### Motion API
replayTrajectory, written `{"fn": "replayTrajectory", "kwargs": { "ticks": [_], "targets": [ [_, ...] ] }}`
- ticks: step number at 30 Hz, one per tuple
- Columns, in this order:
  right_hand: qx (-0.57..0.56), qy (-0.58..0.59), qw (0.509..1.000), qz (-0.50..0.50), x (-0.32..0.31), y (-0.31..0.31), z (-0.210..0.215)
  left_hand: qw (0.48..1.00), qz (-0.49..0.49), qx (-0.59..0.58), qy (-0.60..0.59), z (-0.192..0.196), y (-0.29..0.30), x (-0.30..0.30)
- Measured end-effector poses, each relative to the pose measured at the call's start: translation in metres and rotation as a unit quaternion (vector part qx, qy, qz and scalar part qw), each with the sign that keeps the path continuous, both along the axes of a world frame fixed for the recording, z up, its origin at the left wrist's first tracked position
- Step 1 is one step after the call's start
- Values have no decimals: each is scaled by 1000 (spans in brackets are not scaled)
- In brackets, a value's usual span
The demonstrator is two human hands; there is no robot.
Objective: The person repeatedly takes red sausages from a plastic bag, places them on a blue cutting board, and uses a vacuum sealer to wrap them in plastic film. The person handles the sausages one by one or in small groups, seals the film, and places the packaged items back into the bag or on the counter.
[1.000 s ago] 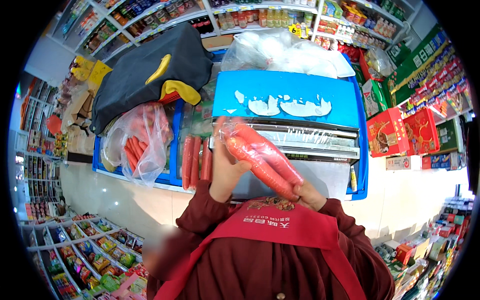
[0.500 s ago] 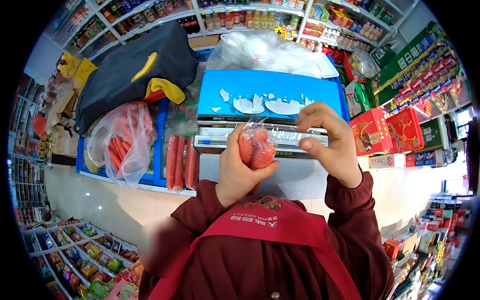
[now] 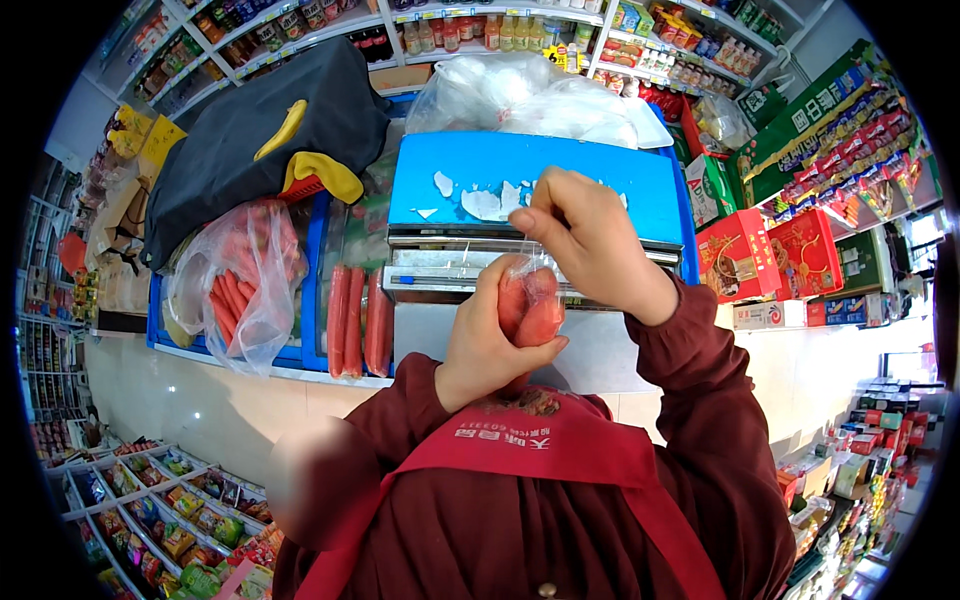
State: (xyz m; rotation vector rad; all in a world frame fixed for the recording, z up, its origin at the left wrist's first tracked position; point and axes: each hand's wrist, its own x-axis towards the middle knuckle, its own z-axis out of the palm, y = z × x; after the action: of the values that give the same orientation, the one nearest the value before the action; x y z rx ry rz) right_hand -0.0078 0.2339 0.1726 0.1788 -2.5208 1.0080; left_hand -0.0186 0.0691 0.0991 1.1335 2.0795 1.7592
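My left hand is wrapped round a bundle of carrots, thick orange-red ends pointing away from me. Clear cling film covers them and stretches off their far end. Just beyond, my right hand is closed, thumb against curled fingers, pinching the film; the exact grip is partly hidden. Under and behind my hands stands a film wrapping machine with a blue top, peeling white patches and a metal front. To its left lie several film-wrapped carrot packs.
A clear bag of loose carrots sits in a blue crate at left, beside a dark cloth with yellow gloves. Plastic bags lie behind the machine. Red gift boxes stand at right; stocked shelves surround the counter.
My right hand has moved left and away from me, over the machine, its fingers closing together. My left hand keeps the carrots, now turned slightly, with film drawn up at their far end.
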Motion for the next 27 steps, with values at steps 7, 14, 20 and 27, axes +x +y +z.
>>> {"fn": "replayTrajectory", "kwargs": {
  "ticks": [7, 14, 20, 27],
  "targets": [
    [-250, -166, 951, 69, -10, 4, -71, 989, -62, 46, -124, -34, -1, -6],
    [-470, -261, 842, 48, 8, -7, -91, 991, -66, 28, -116, -27, 1, -9],
    [-512, -104, 847, 94, 17, -2, -88, 980, -17, -50, -193, -20, -1, -12],
    [-377, -134, 916, 35, 43, -48, -94, 977, -10, -29, -213, -55, -24, 16]
  ]
}}
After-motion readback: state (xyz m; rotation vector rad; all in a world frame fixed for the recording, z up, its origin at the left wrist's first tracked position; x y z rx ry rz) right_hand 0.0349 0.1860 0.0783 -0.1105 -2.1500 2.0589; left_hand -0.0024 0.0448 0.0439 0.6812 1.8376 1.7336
